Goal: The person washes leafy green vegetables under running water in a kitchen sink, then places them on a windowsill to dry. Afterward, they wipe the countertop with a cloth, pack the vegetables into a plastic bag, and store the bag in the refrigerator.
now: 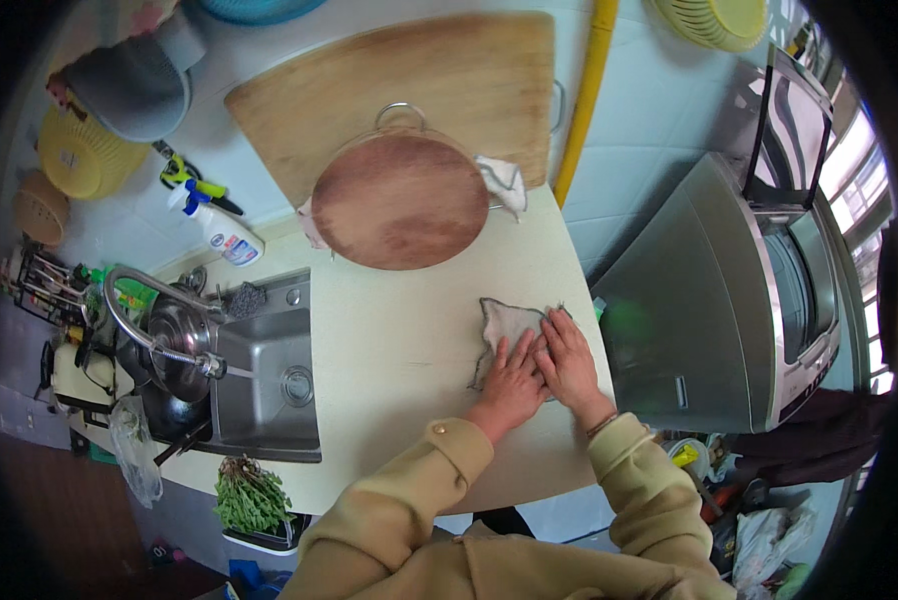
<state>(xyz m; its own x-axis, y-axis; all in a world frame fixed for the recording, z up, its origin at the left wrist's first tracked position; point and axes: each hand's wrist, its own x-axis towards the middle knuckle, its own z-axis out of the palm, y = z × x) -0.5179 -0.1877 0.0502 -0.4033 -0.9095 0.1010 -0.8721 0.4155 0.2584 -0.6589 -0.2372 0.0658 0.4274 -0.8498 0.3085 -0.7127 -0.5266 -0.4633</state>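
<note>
A pale wiping cloth with a dark edge point(500, 319) lies spread on the cream countertop point(389, 375), near its right end. My left hand point(515, 381) rests on the cloth with the fingers spread. My right hand point(569, 364) lies on the cloth's right side, its fingers stretched forward and its thumb side touching my left hand. Both palms face down and cover part of the cloth.
Left of me is a steel sink point(261, 405) under a curved faucet point(137, 330), beside stacked pots point(178, 352). A round wooden board point(400, 202) leans at the back against a larger board point(449, 75). To the right stands a grey washing machine point(689, 300), its lid raised. Leafy greens point(252, 495) sit below the counter's front.
</note>
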